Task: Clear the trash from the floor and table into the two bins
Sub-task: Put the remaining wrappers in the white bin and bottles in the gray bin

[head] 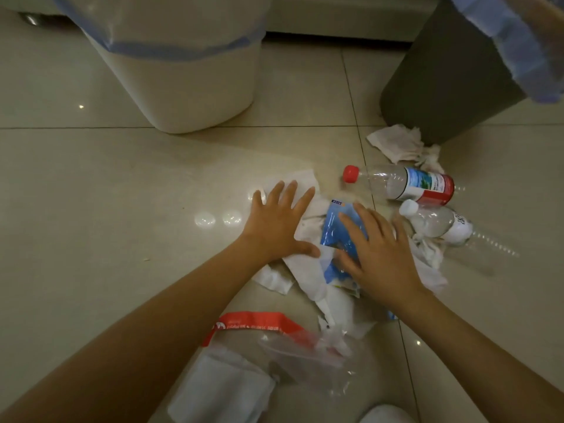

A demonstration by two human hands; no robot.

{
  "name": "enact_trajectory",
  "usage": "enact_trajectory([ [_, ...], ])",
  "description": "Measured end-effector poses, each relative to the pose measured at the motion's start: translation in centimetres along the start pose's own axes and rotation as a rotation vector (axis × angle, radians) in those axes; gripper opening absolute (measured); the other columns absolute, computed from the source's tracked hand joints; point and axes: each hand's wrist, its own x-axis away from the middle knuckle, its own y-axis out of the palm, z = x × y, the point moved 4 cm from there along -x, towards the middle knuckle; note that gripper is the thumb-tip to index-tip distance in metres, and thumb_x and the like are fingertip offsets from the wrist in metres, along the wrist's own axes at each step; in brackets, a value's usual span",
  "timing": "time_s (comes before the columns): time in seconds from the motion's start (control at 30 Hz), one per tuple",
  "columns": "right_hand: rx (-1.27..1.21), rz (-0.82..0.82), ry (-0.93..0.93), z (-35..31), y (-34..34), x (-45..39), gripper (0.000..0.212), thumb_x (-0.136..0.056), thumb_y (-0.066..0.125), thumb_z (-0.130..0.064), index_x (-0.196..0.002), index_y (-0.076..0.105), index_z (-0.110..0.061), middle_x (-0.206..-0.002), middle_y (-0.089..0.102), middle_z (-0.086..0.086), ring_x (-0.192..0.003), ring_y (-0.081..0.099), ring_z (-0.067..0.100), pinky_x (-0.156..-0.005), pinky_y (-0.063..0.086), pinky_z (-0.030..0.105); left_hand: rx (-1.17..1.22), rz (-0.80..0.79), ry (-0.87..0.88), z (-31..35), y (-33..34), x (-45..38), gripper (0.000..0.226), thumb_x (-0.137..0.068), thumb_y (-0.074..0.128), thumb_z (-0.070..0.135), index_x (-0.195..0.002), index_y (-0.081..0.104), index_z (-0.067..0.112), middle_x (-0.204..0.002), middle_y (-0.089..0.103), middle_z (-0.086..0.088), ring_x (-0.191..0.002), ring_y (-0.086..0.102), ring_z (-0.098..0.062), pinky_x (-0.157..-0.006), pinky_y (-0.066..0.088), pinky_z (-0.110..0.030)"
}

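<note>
Both hands are low over a litter pile on the tiled floor [91, 178]. Left hand [276, 222] is flat, fingers straight and spread, palm down on a white paper sheet [300, 181] that sticks out beyond its fingertips; thumb points right toward the blue packet. Right hand [378, 254] is also flat with fingers spread, pressing on the blue plastic packet [337, 221], which shows between the two hands and under the right hand's fingers; neither hand curls round anything. Crumpled white tissues [308, 279] lie under and below both hands, more of them poking out right of the right wrist. Just right of the right hand's fingertips lies a clear bottle with white cap [439, 224], on its side, cap pointing left, near but apart from the fingers as far as can be told. Beyond it, touching or nearly so, a clear bottle with red cap [399, 184] and red-blue label, also on its side, cap left. Further back a wadded tissue clump [399, 145] sits against the foot of the dark grey bin [442, 71], which stands at upper right with a bluish liner folded over the rim. White bin [189, 87] stands at upper left, same bluish liner, well apart from the pile. Nearer the camera, between the forearms, a clear plastic bag with red strip [274, 340] lies on the floor, partly over a folded white pad [219, 389].
</note>
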Motion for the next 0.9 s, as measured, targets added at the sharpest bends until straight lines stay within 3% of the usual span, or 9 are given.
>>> enact_trajectory([
  [0.13,-0.033,-0.042,0.019,0.2,0.6,-0.4,0.070,-0.084,0.031,-0.058,-0.142,0.041,-0.020,-0.151,0.033,0.012,-0.131,0.040,0.036,-0.101,0.035,0.057,0.019,0.063,0.054,0.2,-1.0,0.5,0.108,-0.066,0.058,0.077,-0.149,0.009,0.027,-0.150,0.028,-0.003,-0.133,0.032,-0.026,-0.100,0.033,-0.043],
  [0.3,-0.095,-0.055,0.006,0.3,0.7,-1.1,0.074,-0.083,0.037,-0.063,-0.147,0.028,-0.029,-0.155,0.026,0.009,-0.137,0.031,0.033,-0.104,0.029,0.057,0.069,0.195,0.075,0.2,-1.8,0.7,0.053,-0.084,0.062,0.045,-0.129,0.047,0.022,-0.105,0.063,0.000,-0.093,0.060,-0.024,-0.086,0.036,-0.038],
  [0.4,-0.101,-0.092,-0.025,0.4,0.5,-1.7,0.080,-0.087,0.046,-0.063,-0.150,0.006,-0.036,-0.159,0.011,0.004,-0.144,0.012,0.027,-0.110,0.014,0.058,0.051,0.332,0.111,-0.3,-2.2,1.0,0.025,-0.081,0.069,0.031,-0.102,0.065,0.018,-0.077,0.065,-0.002,-0.067,0.062,-0.027,-0.076,0.039,-0.039],
  [0.5,-0.163,-0.135,-0.010,0.4,0.1,-2.6,0.090,-0.084,0.051,-0.064,-0.149,-0.004,-0.037,-0.159,0.009,0.000,-0.146,0.003,0.022,-0.113,0.007,0.055,0.145,0.400,0.064,-1.7,-3.0,1.7,0.017,-0.084,0.065,0.024,-0.100,0.069,0.022,-0.079,0.067,-0.001,-0.067,0.063,-0.026,-0.077,0.038,-0.037],
  [0.6,-0.267,-0.113,0.031,0.5,-0.3,-3.6,0.100,-0.075,0.067,-0.059,-0.150,0.008,-0.032,-0.149,0.029,0.000,-0.140,0.019,0.023,-0.112,0.016,0.055,0.430,0.274,-0.128,-3.8,-3.6,2.3,0.024,-0.089,0.059,0.038,-0.111,0.065,0.031,-0.100,0.069,0.004,-0.090,0.063,-0.018,-0.081,0.041,-0.033],
  [0.67,-0.294,-0.120,0.055,0.4,-0.4,-4.3,0.105,-0.068,0.076,-0.053,-0.149,0.014,-0.030,-0.140,0.037,0.000,-0.132,0.031,0.025,-0.107,0.027,0.051,0.623,0.161,-0.219,-5.2,-3.7,2.5,0.030,-0.085,0.064,0.041,-0.114,0.062,0.035,-0.109,0.067,0.006,-0.096,0.060,-0.013,-0.080,0.045,-0.030],
  [0.8,-0.272,-0.186,0.069,0.2,-0.5,-5.1,0.111,-0.062,0.081,-0.050,-0.148,0.014,-0.032,-0.138,0.037,0.000,-0.126,0.035,0.025,-0.096,0.034,0.045,1.021,-0.179,-0.198,-6.6,-4.5,2.3,0.052,-0.078,0.077,0.023,-0.124,0.056,0.032,-0.112,0.062,0.006,-0.099,0.059,-0.007,-0.077,0.045,-0.017],
  [0.9,-0.234,-0.216,0.067,0.2,-0.5,-5.3,0.104,-0.060,0.080,-0.053,-0.144,0.022,-0.033,-0.135,0.042,0.000,-0.124,0.035,0.024,-0.097,0.032,0.044,0.914,-0.317,-0.138,-7.1,-5.0,1.8,0.064,-0.073,0.079,0.015,-0.128,0.052,0.035,-0.108,0.063,0.006,-0.092,0.059,-0.003,-0.073,0.046,-0.017],
])
